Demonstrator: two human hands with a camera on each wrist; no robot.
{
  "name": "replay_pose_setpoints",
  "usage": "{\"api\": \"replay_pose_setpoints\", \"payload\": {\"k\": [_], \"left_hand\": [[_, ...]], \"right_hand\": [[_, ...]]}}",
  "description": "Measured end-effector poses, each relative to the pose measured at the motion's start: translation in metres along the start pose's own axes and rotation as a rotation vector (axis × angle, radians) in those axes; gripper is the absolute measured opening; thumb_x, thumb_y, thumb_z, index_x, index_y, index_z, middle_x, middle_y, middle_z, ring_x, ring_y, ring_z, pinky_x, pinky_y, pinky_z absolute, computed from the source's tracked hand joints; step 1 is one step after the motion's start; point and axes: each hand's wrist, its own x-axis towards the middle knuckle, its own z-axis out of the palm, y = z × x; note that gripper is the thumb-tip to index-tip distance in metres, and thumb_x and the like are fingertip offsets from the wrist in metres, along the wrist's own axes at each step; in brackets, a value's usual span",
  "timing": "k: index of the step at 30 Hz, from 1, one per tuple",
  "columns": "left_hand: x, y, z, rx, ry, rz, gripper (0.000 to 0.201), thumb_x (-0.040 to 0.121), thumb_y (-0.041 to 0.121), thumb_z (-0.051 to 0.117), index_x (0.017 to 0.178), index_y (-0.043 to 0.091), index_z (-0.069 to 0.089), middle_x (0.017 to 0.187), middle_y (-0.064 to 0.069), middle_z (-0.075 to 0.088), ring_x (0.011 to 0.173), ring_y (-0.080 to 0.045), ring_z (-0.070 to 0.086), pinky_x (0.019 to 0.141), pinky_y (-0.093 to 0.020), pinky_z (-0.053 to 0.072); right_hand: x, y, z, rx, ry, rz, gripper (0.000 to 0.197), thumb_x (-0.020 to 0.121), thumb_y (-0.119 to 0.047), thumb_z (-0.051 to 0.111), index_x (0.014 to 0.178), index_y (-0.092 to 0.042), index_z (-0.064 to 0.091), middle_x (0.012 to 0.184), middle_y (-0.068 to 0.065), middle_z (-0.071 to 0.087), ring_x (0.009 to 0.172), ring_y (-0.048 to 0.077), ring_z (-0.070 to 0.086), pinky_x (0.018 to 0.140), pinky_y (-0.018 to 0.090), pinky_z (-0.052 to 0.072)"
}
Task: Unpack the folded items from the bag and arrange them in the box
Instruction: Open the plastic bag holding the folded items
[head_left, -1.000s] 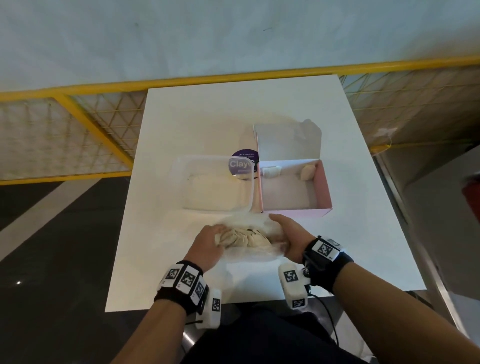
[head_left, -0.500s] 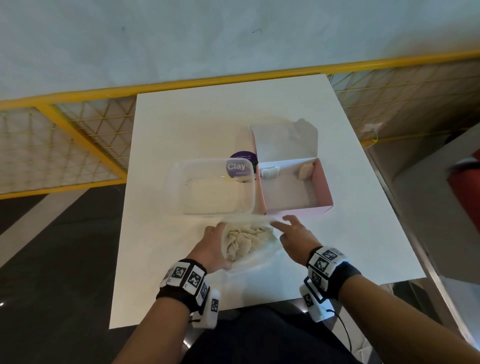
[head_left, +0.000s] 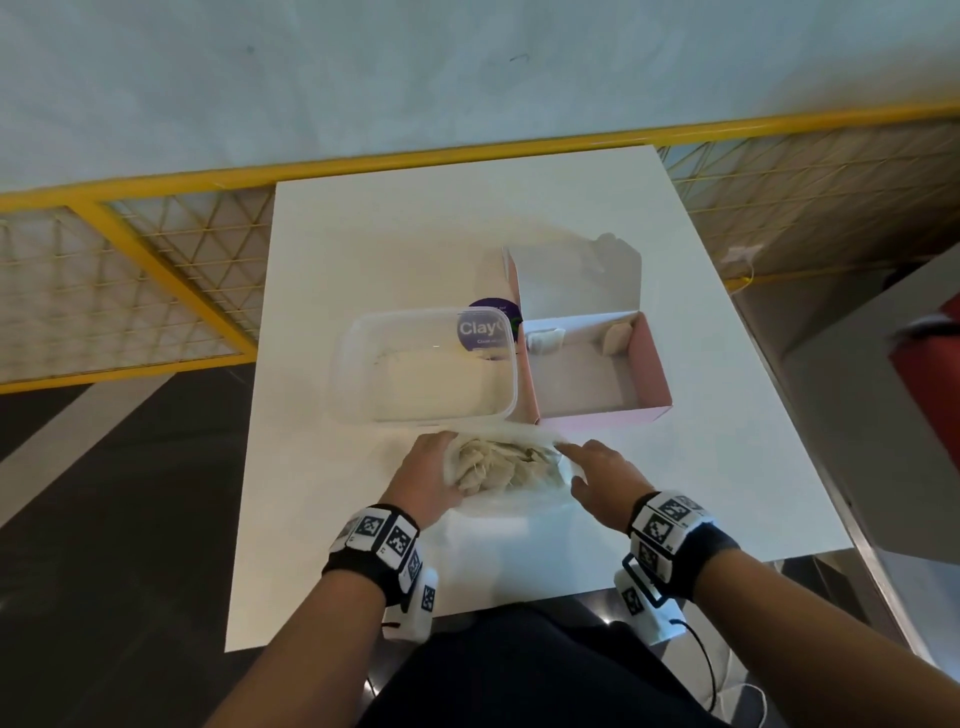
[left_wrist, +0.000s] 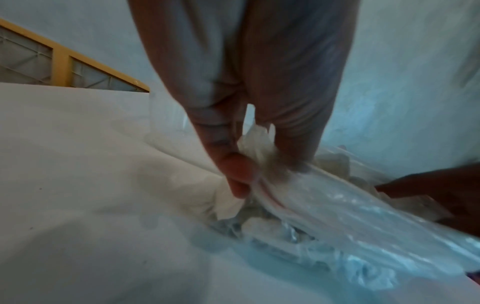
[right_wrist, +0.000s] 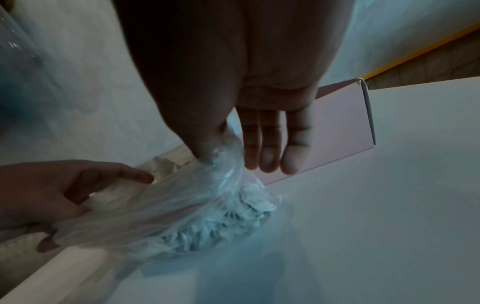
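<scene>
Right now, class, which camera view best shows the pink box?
The head view: the pink box appears whole, lid up, two folded items inside. The right wrist view shows only one outer wall; the left wrist view shows none.

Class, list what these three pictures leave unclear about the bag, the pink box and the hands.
- Number of folded items in the bag: all views, crumpled together behind glare.
- Purple label: head view, the clear container and pink box cut its text off.
- Left hand fingertips: head view, hidden by the bag.
- Right hand index finger: right wrist view, plastic hides it.
</scene>
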Motion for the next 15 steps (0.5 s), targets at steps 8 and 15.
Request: {"api": "replay_pose_setpoints", "payload": {"k": [8, 15], "left_hand": [[-0.006, 0.006, 0.004, 0.041, -0.071, 0.015, 0.087, 0.076, 0.017, 0.072, 0.146, 0.018, 0.021, 0.145, -0.007, 0.031, 0.127, -0.023, 0.041, 0.092, -0.019, 0.03], [-0.008, 0.003, 0.007, 0.005, -0.124, 0.004, 0.098, 0.07, 0.017, 0.076, 0.147, 0.026, 0.016, 0.135, -0.006, 0.035, 0.117, -0.021, 0.045, 0.091, -0.023, 0.036]], "right_hand": [[-0.014, -0.017, -0.008, -0.154, 0.36, -0.161, 0.038, 0.083, -0.031, 0.064, 0.12, -0.021, 0.06, 0.124, 0.01, 0.049, 0.115, 0.032, 0.045, 0.094, 0.046, 0.046], [0.004, -0.042, 0.005, -0.337, 0.126, -0.11, 0.045, 0.091, -0.045, 0.048, 0.13, -0.023, 0.047, 0.123, 0.003, 0.055, 0.116, 0.024, 0.047, 0.098, 0.036, 0.037]]}}
